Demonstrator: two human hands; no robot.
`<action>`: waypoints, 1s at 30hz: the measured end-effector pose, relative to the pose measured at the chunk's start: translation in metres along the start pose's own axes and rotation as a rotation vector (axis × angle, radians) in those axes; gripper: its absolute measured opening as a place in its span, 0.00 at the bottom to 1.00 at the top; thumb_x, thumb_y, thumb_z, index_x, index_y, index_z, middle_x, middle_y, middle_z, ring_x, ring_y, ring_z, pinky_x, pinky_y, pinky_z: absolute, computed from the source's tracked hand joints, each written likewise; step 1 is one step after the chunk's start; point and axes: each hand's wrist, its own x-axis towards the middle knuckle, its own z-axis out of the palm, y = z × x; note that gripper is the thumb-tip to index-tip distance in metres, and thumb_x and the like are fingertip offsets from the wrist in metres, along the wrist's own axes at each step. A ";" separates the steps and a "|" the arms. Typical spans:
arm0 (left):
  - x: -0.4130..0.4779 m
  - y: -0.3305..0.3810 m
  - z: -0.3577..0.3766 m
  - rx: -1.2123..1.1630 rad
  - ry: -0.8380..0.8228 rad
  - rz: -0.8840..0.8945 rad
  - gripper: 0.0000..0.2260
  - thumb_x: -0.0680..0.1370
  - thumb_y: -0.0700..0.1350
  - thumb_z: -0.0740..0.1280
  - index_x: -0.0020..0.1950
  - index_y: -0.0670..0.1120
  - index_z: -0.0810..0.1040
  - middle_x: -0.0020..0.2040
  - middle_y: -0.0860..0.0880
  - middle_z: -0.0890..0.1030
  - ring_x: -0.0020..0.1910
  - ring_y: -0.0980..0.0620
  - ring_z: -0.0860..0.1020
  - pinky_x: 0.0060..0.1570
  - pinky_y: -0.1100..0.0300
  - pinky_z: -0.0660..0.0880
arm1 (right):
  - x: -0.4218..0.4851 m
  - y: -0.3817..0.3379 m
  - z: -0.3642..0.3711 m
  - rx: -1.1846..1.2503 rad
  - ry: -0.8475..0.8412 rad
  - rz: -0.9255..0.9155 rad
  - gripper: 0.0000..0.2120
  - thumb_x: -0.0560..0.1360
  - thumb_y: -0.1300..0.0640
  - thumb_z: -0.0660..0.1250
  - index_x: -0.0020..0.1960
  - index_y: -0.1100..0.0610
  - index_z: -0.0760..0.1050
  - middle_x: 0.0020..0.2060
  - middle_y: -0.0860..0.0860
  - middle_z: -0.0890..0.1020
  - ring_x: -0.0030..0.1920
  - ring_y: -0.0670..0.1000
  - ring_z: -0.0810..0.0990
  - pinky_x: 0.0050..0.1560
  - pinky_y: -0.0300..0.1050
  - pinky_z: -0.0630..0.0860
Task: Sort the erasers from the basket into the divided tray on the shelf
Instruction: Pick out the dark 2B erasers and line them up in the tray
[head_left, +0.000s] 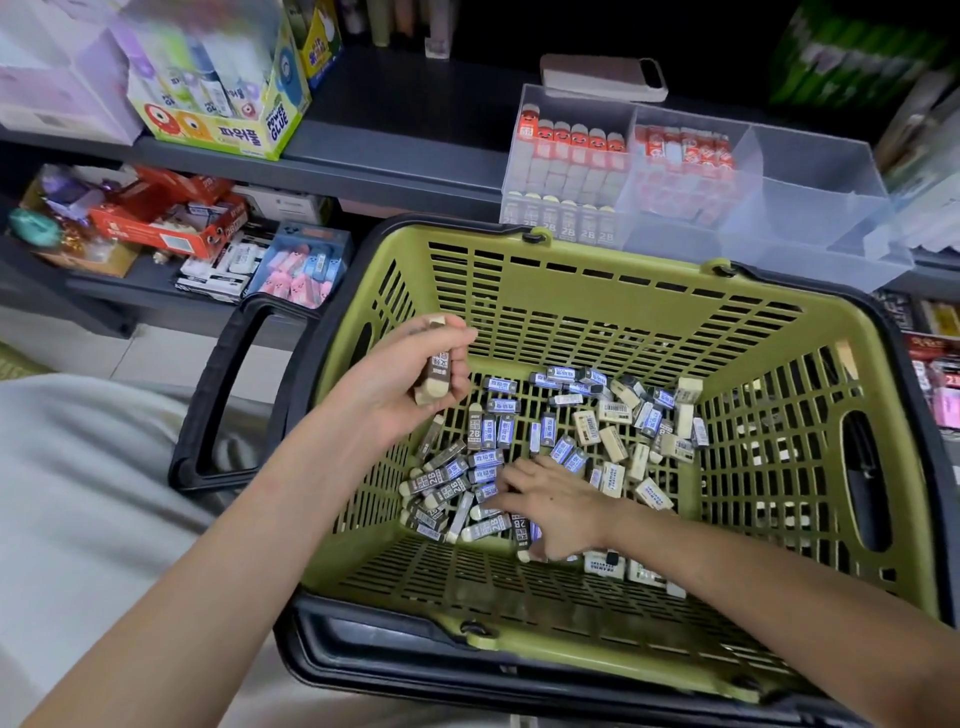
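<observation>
A person sits over a green plastic basket (571, 296) with a black rim. It is pushed up against a dark shelf (405, 171).

Their left hand (405, 379) is raised above the basket's left wall. Its fingers are curled round a small bundle of erasers (438, 364) in brown sleeves.

Their right hand (550, 506) is low on the basket floor, with its fingers reaching across the loose pile. It covers what lies beneath it, so I cannot tell whether it has pinched an eraser.

The pile is mixed. Brown 2B erasers (441, 480) lie toward the person's left, blue-sleeved erasers (501, 431) in the middle, and cream erasers (615, 441) to the right.

A clear divided tray (831, 208) stands on the shelf just beyond the basket's far rim. Its left section holds a back row of red-topped erasers (571, 137) and a front row of 2B erasers (566, 223) standing on end. The middle section holds red-and-white erasers (680, 156). I can make out nothing in the sections on the right.

The sorting looks only partly done. A 2B row stands in the tray, and the left hand seems to be gathering more of that kind to add to it. Many erasers remain in the basket. None of the blue-sleeved or cream kinds appears in the tray so far, so most of the work seems to lie ahead.
</observation>
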 end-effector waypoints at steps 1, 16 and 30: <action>0.000 0.000 0.000 0.001 -0.001 0.001 0.05 0.74 0.36 0.68 0.44 0.44 0.74 0.29 0.49 0.75 0.26 0.55 0.73 0.26 0.64 0.72 | 0.000 0.003 -0.001 0.013 -0.011 0.017 0.38 0.65 0.45 0.72 0.71 0.50 0.63 0.56 0.50 0.67 0.57 0.50 0.63 0.57 0.46 0.57; -0.002 0.002 0.000 0.007 0.012 0.028 0.05 0.74 0.36 0.68 0.45 0.44 0.73 0.30 0.49 0.75 0.27 0.54 0.72 0.25 0.65 0.72 | 0.007 -0.008 0.002 0.004 0.094 0.205 0.31 0.66 0.33 0.66 0.65 0.46 0.71 0.51 0.52 0.72 0.56 0.54 0.68 0.59 0.51 0.59; -0.002 0.000 0.003 0.021 0.018 0.050 0.06 0.74 0.35 0.68 0.45 0.44 0.74 0.31 0.48 0.73 0.28 0.54 0.71 0.25 0.65 0.71 | 0.015 -0.002 -0.002 -0.184 0.094 0.110 0.35 0.69 0.35 0.64 0.68 0.54 0.68 0.53 0.53 0.71 0.56 0.55 0.68 0.57 0.52 0.64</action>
